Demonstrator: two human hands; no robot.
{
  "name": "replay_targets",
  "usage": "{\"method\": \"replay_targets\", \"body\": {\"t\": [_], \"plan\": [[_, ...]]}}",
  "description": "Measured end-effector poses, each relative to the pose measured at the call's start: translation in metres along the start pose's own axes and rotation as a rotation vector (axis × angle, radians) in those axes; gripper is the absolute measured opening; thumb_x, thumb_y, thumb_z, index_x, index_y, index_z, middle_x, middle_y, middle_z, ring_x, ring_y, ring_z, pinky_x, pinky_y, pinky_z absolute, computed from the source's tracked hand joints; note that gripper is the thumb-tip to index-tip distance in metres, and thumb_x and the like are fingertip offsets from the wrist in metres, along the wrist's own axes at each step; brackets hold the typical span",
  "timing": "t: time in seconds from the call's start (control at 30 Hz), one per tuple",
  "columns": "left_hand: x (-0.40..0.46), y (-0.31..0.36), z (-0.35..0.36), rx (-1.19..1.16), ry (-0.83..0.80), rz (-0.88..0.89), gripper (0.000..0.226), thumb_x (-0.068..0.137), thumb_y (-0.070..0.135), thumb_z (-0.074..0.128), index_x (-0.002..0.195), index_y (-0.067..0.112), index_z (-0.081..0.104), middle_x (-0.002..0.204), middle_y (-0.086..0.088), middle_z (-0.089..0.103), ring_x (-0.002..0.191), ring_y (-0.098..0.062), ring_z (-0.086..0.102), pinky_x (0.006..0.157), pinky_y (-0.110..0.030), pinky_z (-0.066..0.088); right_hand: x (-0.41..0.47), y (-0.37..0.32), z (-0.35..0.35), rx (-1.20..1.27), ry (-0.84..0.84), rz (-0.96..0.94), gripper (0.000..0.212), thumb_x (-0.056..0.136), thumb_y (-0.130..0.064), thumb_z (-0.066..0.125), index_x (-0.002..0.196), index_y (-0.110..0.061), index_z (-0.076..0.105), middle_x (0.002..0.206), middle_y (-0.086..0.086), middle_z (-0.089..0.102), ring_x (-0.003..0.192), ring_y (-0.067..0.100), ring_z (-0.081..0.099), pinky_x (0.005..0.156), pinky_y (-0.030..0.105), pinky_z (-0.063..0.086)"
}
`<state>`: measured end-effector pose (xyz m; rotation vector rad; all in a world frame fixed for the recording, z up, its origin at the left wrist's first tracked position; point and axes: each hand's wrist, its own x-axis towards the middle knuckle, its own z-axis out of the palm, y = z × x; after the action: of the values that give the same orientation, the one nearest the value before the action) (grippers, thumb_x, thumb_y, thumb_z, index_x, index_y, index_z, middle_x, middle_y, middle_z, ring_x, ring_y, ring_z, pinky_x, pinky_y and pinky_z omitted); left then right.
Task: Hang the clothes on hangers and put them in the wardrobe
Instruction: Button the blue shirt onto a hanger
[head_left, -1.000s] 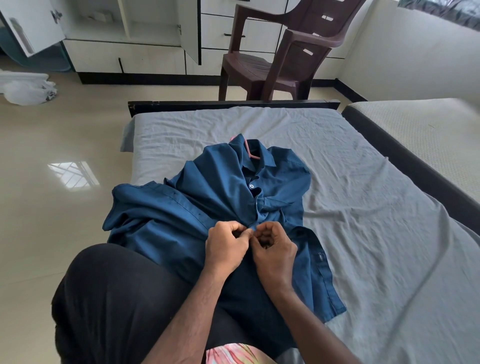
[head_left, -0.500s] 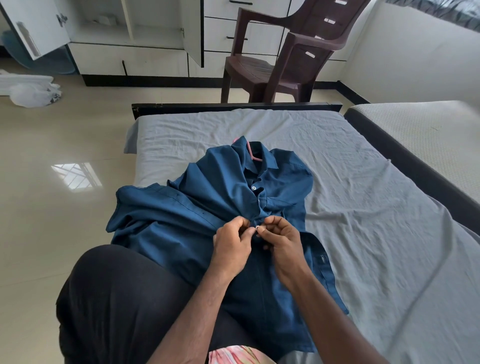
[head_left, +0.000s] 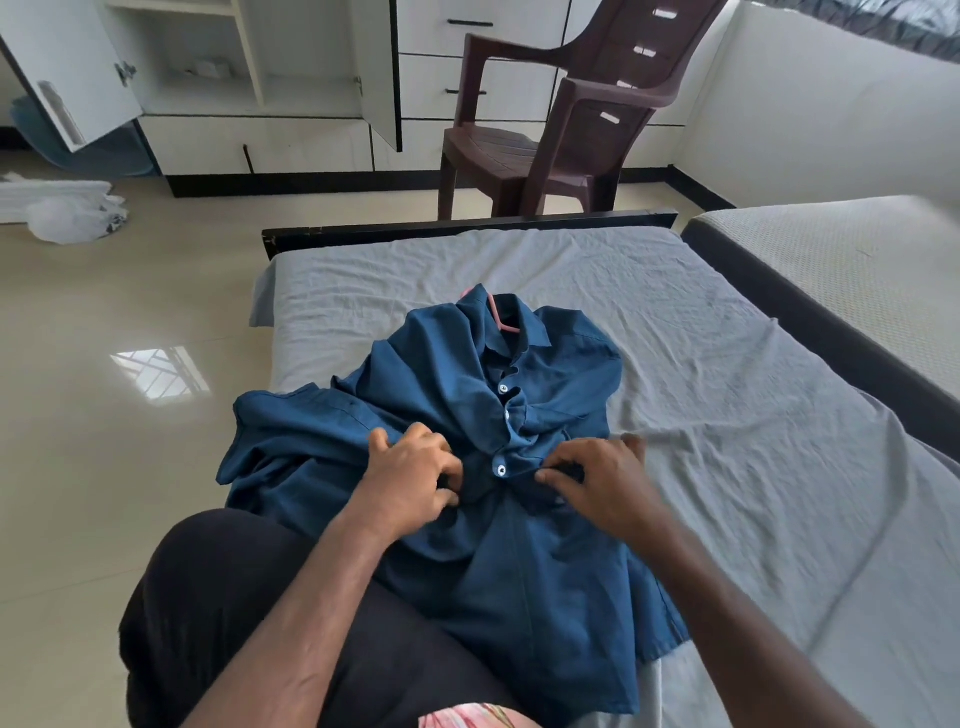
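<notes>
A dark blue shirt (head_left: 467, 415) lies front-up on the grey bed sheet (head_left: 727, 415), collar away from me. A pink hanger (head_left: 501, 318) shows inside the collar; the rest of it is hidden by the cloth. Three white buttons down the placket are fastened. My left hand (head_left: 413, 475) grips the shirt fabric just left of the lowest fastened button. My right hand (head_left: 597, 480) pinches the fabric just right of that button. The white wardrobe (head_left: 291, 78) stands across the floor with its doors open.
A brown plastic chair (head_left: 561, 119) stands beyond the foot of the bed. A second mattress (head_left: 852, 270) lies to the right. White bags (head_left: 67, 213) lie on the tiled floor at the left. My black-clad knee (head_left: 218, 597) rests at the bed's left edge.
My hands were together at one button on the placket. They have now moved apart to either side of it, and the fastened button shows between them.
</notes>
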<state>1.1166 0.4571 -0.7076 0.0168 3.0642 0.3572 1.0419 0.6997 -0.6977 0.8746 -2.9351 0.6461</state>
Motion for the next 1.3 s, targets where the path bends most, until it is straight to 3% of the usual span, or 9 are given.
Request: {"method": "replay_targets", "body": {"t": [0.17, 0.3, 0.37, 0.47, 0.53, 0.6, 0.83, 0.97, 1.3], "plan": [[0.017, -0.017, -0.027, -0.304, 0.031, 0.015, 0.018, 0.097, 0.031, 0.060, 0.084, 0.030, 0.049, 0.072, 0.010, 0.058, 0.073, -0.010, 0.053, 0.093, -0.036, 0.037, 0.051, 0.020, -0.039, 0.440, -0.124, 0.014, 0.020, 0.090, -0.025, 0.076, 0.071, -0.025, 0.070, 0.063, -0.016, 0.063, 0.060, -0.001, 0.055, 0.063, 0.021, 0.041], [0.033, -0.034, -0.061, -0.450, -0.131, 0.017, 0.011, 0.089, 0.025, 0.074, 0.080, 0.026, 0.068, 0.075, 0.008, 0.065, 0.070, -0.006, 0.059, 0.073, -0.027, 0.048, 0.086, 0.037, -0.063, 0.638, -0.620, 0.110, 0.005, 0.092, -0.015, 0.072, 0.091, -0.011, 0.075, 0.082, 0.001, 0.074, 0.073, 0.011, 0.067, 0.065, 0.021, 0.051], [0.045, -0.035, -0.069, -0.436, -0.043, -0.050, 0.010, 0.090, 0.019, 0.072, 0.081, 0.023, 0.071, 0.077, 0.007, 0.068, 0.072, -0.007, 0.061, 0.072, -0.026, 0.047, 0.101, 0.036, -0.065, 0.512, -0.655, 0.153, 0.007, 0.091, -0.012, 0.072, 0.093, -0.005, 0.074, 0.080, 0.002, 0.070, 0.072, 0.014, 0.063, 0.061, 0.023, 0.049], [0.062, -0.020, -0.075, -0.444, 0.419, -0.199, 0.011, 0.094, 0.014, 0.064, 0.083, 0.018, 0.067, 0.076, 0.004, 0.068, 0.069, -0.016, 0.061, 0.069, -0.032, 0.048, 0.121, 0.020, -0.062, 0.348, -0.092, 0.213, 0.011, 0.088, -0.018, 0.075, 0.082, -0.009, 0.073, 0.074, -0.003, 0.066, 0.074, 0.013, 0.060, 0.068, 0.030, 0.047], [0.059, 0.005, -0.073, -0.460, 0.802, -0.144, 0.008, 0.092, 0.008, 0.064, 0.085, 0.011, 0.066, 0.073, 0.002, 0.066, 0.067, -0.015, 0.056, 0.067, -0.029, 0.045, 0.112, -0.005, -0.062, 0.360, 0.405, 0.246, 0.007, 0.088, -0.021, 0.073, 0.082, -0.018, 0.072, 0.073, -0.011, 0.064, 0.070, 0.005, 0.057, 0.068, 0.017, 0.041], [0.042, 0.033, -0.054, -0.517, 0.961, -0.059, 0.009, 0.089, 0.001, 0.065, 0.084, 0.008, 0.067, 0.075, 0.001, 0.065, 0.067, -0.010, 0.053, 0.068, -0.023, 0.043, 0.084, -0.029, -0.051, 0.349, 0.629, 0.210, 0.008, 0.089, -0.025, 0.072, 0.082, -0.021, 0.070, 0.073, -0.013, 0.064, 0.066, 0.003, 0.055, 0.064, 0.010, 0.036], [0.000, 0.055, 0.021, -0.912, 0.696, -0.243, 0.018, 0.083, -0.003, 0.075, 0.084, 0.015, 0.075, 0.079, 0.015, 0.071, 0.077, 0.000, 0.067, 0.072, -0.008, 0.048, -0.011, -0.051, 0.042, 0.407, 0.361, 0.426, 0.030, 0.089, -0.036, 0.073, 0.067, -0.021, 0.059, 0.059, -0.009, 0.059, 0.060, 0.006, 0.055, 0.061, 0.023, 0.041], [-0.008, 0.046, 0.021, -0.813, 0.639, -0.267, 0.013, 0.092, 0.009, 0.068, 0.086, 0.021, 0.066, 0.076, 0.013, 0.068, 0.077, -0.006, 0.066, 0.072, -0.019, 0.051, -0.026, -0.059, 0.050, 0.469, 0.294, 0.340, 0.041, 0.089, -0.034, 0.075, 0.060, -0.021, 0.050, 0.051, -0.009, 0.050, 0.054, 0.010, 0.049, 0.056, 0.018, 0.035], [-0.010, 0.046, 0.012, -1.361, 0.572, -0.330, 0.011, 0.089, 0.007, 0.072, 0.095, 0.014, 0.078, 0.087, 0.003, 0.078, 0.089, -0.010, 0.073, 0.080, -0.018, 0.054, -0.007, -0.065, 0.035, 1.024, -0.002, 0.282, 0.026, 0.092, -0.018, 0.071, 0.072, -0.007, 0.059, 0.062, 0.000, 0.052, 0.061, 0.016, 0.044, 0.058, 0.029, 0.038]]}}
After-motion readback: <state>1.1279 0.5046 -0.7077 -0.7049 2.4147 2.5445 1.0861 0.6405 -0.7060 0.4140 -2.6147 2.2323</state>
